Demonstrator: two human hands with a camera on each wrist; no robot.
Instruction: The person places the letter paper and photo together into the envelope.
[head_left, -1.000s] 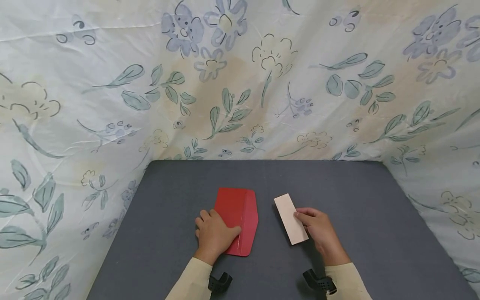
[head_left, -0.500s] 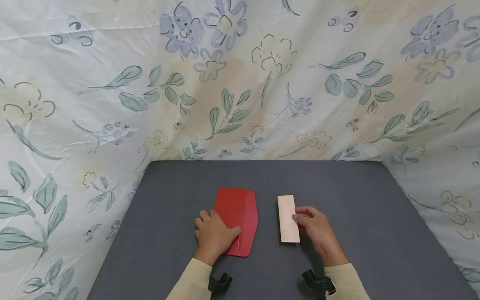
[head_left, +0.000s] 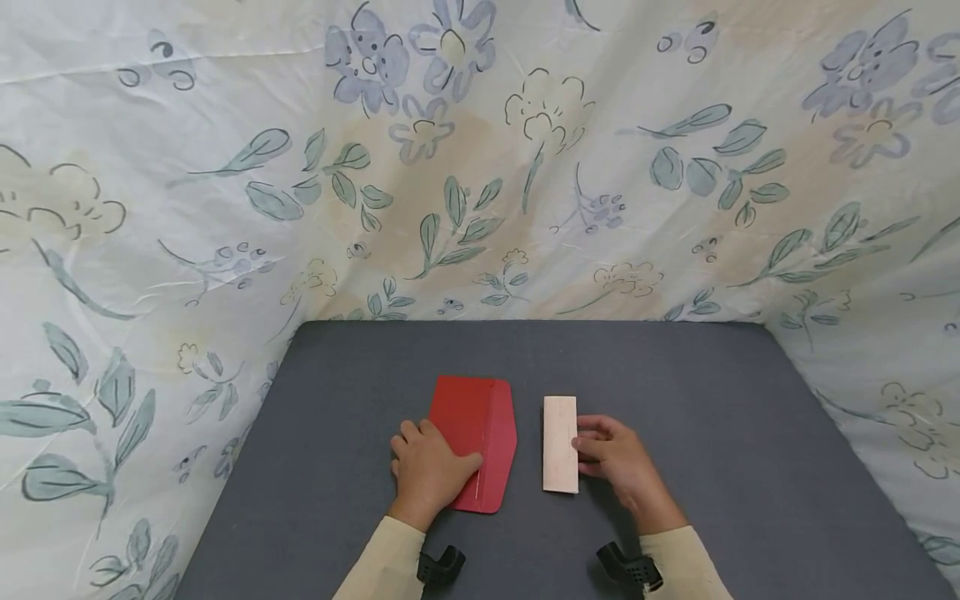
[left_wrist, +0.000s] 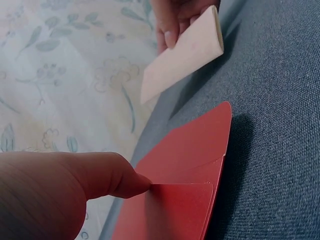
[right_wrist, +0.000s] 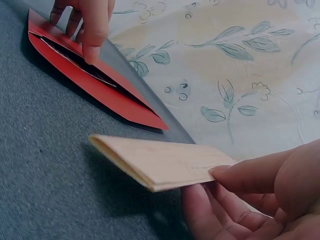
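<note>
A red envelope (head_left: 465,408) lies on the dark grey table with its pointed flap folded out to the right. My left hand (head_left: 427,471) holds it, fingers at its left edge and thumb tip on the lip of the pocket. In the right wrist view the envelope's mouth gapes, and a thin pale edge shows inside. Just right of the flap, my right hand (head_left: 615,462) pinches a folded strip of cream paper (head_left: 560,446) by its right long edge. The folded paper (right_wrist: 165,157) is held above the table, layers showing at its near end, thumb on top and fingers beneath.
The grey tabletop (head_left: 675,367) runs back to a floral cloth (head_left: 547,208) that hangs behind and along both sides. A black wrist-worn device (head_left: 441,567) sits at the left cuff, and another black device (head_left: 630,567) at the right cuff.
The right hand has turned the folded paper from a slant to upright in the head view and brought it left, closer to the envelope's flap. The left hand and envelope stay put.
</note>
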